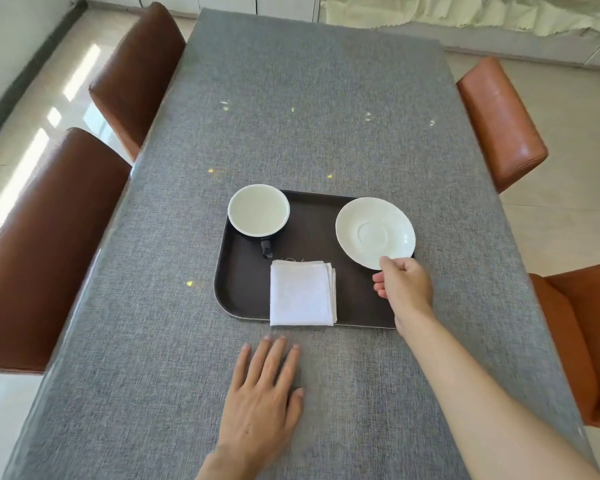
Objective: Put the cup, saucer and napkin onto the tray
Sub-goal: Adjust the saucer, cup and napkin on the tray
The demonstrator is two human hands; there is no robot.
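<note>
the right hand (403, 284) reaches over the tray's (243, 292) near right corner, forearm stretched across the desk (291, 98), fingers pinched on the near rim of the saucer (374, 233). the left hand (262, 389) lies flat and open on the desk just before the tray. one tray, one saucer, one cup (258, 212), one folded napkin (302, 293). the cup sits in the tray's far left corner, the napkin at its near edge.

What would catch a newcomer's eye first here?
The dark tray mid-table, with a cup at its far left corner and a folded napkin at its near edge. Then the right hand pinching the rim of the saucer at the tray's far right, while the left hand lies flat on the table.
</note>
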